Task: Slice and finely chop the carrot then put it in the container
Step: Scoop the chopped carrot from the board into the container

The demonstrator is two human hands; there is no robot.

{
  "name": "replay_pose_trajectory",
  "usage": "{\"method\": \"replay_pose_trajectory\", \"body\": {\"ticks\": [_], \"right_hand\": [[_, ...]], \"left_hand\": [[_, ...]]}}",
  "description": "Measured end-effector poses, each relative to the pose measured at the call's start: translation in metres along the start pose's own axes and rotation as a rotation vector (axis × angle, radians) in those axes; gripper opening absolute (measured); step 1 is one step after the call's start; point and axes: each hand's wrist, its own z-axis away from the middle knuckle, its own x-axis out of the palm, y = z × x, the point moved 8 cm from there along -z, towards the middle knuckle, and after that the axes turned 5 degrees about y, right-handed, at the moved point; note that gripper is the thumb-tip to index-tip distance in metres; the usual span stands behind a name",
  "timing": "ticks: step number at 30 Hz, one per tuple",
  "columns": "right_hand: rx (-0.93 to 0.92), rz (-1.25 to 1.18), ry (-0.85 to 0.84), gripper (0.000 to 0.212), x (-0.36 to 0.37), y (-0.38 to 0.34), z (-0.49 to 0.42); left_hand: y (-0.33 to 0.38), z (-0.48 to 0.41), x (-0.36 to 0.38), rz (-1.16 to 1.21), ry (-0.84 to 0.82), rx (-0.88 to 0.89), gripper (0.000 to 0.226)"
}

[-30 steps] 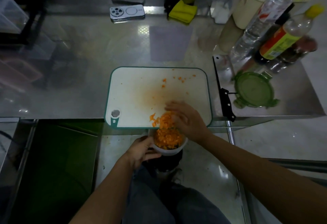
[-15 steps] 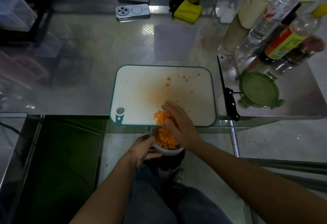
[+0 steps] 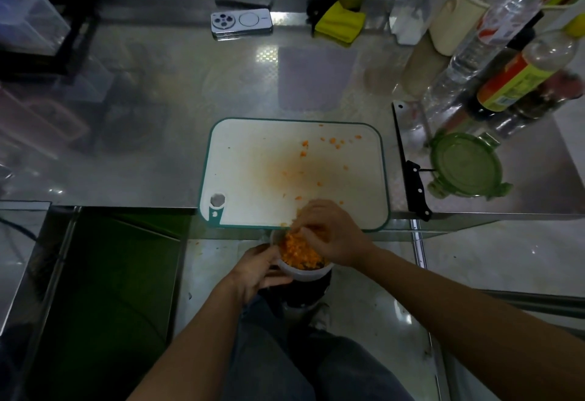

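The left hand grips the white container by its side wall and holds it just below the near edge of the cutting board. Chopped carrot fills the container. The right hand is over the rim, fingers bent down onto the carrot; whether it grasps any pieces cannot be told. Scattered carrot bits lie on the board. 1 knife and 1 green lid lie to its right.

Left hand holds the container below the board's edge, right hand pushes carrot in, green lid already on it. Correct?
Not the lid: the head view shows the green lid lying on the counter beside the knife, off the container. The rest holds.
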Motion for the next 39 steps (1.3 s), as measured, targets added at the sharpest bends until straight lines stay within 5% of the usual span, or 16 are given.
{"method": "replay_pose_trajectory", "body": {"ticks": [12,17,20,25,30,39], "right_hand": [[0.145,-0.022,0.114,0.033,-0.012,0.014,0.012],[0.193,0.122,-0.058,0.052,0.006,0.029,0.037],[0.127,0.029,-0.137,0.05,0.018,0.012,0.053],[0.234,0.04,0.01,0.051,-0.009,0.023,0.027],[0.137,0.027,-0.17,0.045,0.014,0.014,0.04],[0.127,-0.003,-0.07,0.042,0.0,0.012,0.032]], "left_hand": [[-0.002,-0.001,0.004,-0.011,0.015,0.004,0.028],[-0.004,-0.002,0.008,0.0,0.033,-0.001,0.029],[-0.003,-0.001,0.01,-0.003,0.033,0.008,0.026],[-0.002,-0.002,0.013,-0.002,0.034,-0.008,0.025],[0.003,-0.001,0.016,-0.03,0.016,0.007,0.019],[0.006,-0.002,0.013,-0.061,0.012,0.004,0.017]]}}
